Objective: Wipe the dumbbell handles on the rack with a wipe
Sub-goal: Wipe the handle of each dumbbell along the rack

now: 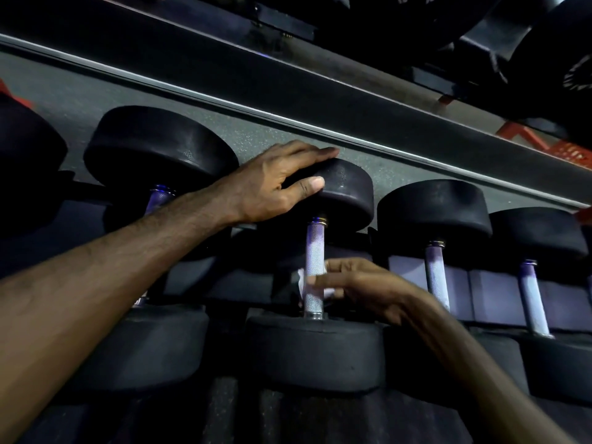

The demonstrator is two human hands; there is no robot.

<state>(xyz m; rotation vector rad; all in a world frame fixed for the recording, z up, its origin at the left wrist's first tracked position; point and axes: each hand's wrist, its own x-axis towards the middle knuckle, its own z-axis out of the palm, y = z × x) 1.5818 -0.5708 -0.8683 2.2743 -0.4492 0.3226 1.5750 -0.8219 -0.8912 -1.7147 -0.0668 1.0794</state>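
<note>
A row of black dumbbells with knurled silver handles lies on a rack. My left hand [282, 184] rests on the far head [346, 193] of the middle dumbbell, fingers over its top and thumb on its side. My right hand [355, 286] holds a white wipe [302, 278] wrapped around that dumbbell's handle [314, 251], low on the bar, close to the near head [317, 350]. Most of the wipe is hidden behind the handle and my fingers.
More dumbbells lie to the left [160, 149] and right [432, 213], with handles [437, 277] showing. A dark rack rail [288, 100] runs diagonally above. An upper shelf holds more black weights [544, 52]. A red frame part [544, 145] shows at right.
</note>
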